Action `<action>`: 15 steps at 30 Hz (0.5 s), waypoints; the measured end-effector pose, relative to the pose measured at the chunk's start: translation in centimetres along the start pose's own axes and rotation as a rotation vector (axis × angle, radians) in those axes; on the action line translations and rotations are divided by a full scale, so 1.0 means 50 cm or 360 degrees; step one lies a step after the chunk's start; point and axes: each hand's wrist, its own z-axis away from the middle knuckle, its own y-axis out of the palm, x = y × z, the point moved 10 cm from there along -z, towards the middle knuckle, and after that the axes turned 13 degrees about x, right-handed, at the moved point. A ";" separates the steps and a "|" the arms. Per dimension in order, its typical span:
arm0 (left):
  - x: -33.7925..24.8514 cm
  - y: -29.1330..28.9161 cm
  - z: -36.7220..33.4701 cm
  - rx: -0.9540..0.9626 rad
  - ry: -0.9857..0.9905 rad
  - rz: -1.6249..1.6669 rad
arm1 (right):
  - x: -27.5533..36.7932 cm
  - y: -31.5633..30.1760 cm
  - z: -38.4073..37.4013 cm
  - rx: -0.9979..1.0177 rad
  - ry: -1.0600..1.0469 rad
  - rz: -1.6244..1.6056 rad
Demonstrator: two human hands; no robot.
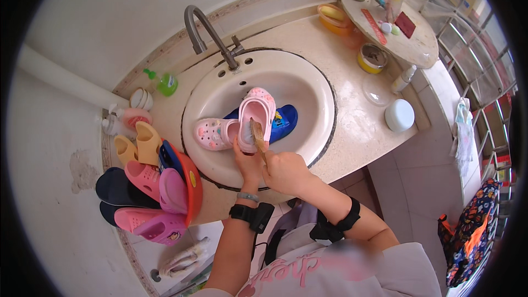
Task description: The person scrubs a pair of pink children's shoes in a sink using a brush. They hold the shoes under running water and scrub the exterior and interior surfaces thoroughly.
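Right hand (289, 174) closed round a wooden-handled brush (258, 135) inside a pink clog (259, 105); left hand (248, 166) clasps its heel over the sink (318, 113). Matching clog (212, 133), nine o'clock; blue shoe (285, 124), three. Hard brushing might jolt the clog loose.

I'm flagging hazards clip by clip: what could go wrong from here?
The pink clog could slip out of the left hand, held near its heel, if the brush in the right hand presses hard inside it. The shoes heaped in the red basin might topple if the left forearm knocks them.
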 end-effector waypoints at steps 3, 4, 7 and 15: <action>0.049 -0.002 -0.008 -0.0004 -0.0044 0.0330 | -0.004 0.034 -0.059 0.0018 0.0017 0.0154; 0.067 -0.002 -0.011 -0.0005 -0.0054 0.0491 | -0.010 0.043 -0.089 0.0016 0.0000 0.0191; -0.007 0.007 0.004 0.0030 0.0323 -0.0232 | -0.053 0.051 -0.171 0.0074 0.0150 0.0159; 0.063 0.010 -0.009 0.0050 0.0210 0.0222 | -0.049 0.030 -0.116 0.0242 0.0124 0.0127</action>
